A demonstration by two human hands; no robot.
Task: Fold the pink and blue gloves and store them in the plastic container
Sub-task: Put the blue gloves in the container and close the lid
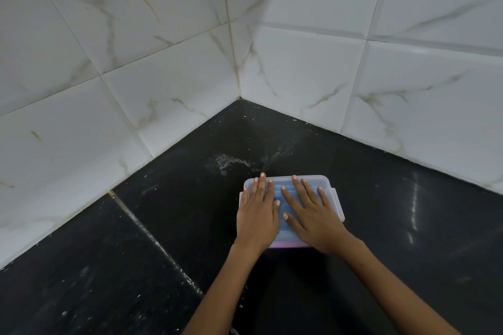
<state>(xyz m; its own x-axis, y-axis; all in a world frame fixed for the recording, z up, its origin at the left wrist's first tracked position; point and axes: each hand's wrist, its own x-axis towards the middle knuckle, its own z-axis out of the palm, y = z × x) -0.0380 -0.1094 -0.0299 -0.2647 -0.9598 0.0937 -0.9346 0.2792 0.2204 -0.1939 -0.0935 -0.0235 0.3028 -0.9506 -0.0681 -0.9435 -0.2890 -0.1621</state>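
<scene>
Gloves are lying inside the container (330, 183), which is sitting on the black counter (136, 266) a little toward the person from the corner where the two tiled walls meet. Nearest the camera, two bare forearms are reaching forward from the bottom edge toward the box. The left hand (257, 215) is lying flat on the left part of the clear lid (313, 179), its fingers (261, 185) straight and released, with the tips reaching the lid's far edge. The right hand (313, 219) is lying flat on the right part of the lid, fingers spread and straight, grasping nothing, the thumb pointing toward the left hand. Both palms are pressing down on the lid, and the two hands are lying just beside each other, nearly touching at the thumbs.

Between the hands, the blue glove (285, 205) is showing through the clear plastic, filling the middle of the box. At the near edge of the box, below the palms, a strip of the pink glove (285, 245) is showing. A side clip (339, 207) of the lid is sticking out on the right.

Beyond the box, a pale smear (231, 163) is marking the counter. Farther back, white marbled wall tiles (299, 68) are rising on both sides of the corner, with stained grout in the corner joint.
</scene>
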